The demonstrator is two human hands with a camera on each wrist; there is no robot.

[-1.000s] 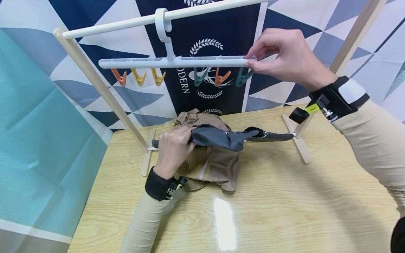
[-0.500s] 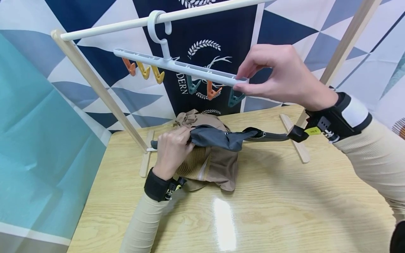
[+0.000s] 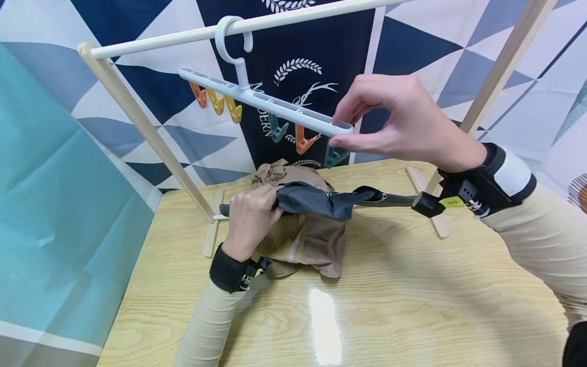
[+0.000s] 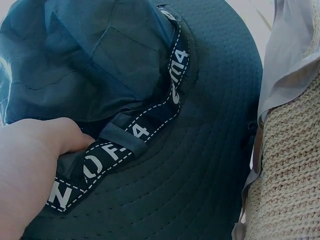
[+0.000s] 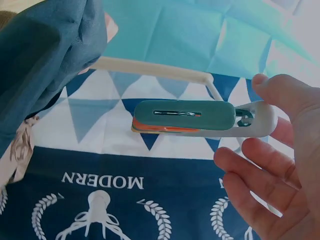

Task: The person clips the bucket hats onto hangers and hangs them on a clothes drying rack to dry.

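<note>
My left hand (image 3: 249, 219) grips a dark blue-grey bucket hat (image 3: 307, 199) by its crown; its thumb presses beside the lettered band (image 4: 135, 137) in the left wrist view. The far fingers are hidden. With thumb and fingertips, my right hand (image 3: 390, 117) pinches the near right end of a white clip hanger (image 3: 275, 104). This hanger hooks over a white rail (image 3: 302, 16) and stands turned at an angle. Orange, yellow and teal clips hang below it, a teal clip (image 5: 185, 115) nearest the right hand. The bucket hat lies below the hanger, apart from it.
Beneath the bucket hat sit brown cloth and woven straw (image 3: 282, 237), with a gathered bow at the back. Wooden rack posts (image 3: 147, 130) rise left and right from feet on the wooden table (image 3: 390, 306). A patterned cloth backs the rack.
My right hand has moved down and toward me, swinging the hanger's right end nearer, so the hanger now slants. The left hand and bucket hat have stayed put.
</note>
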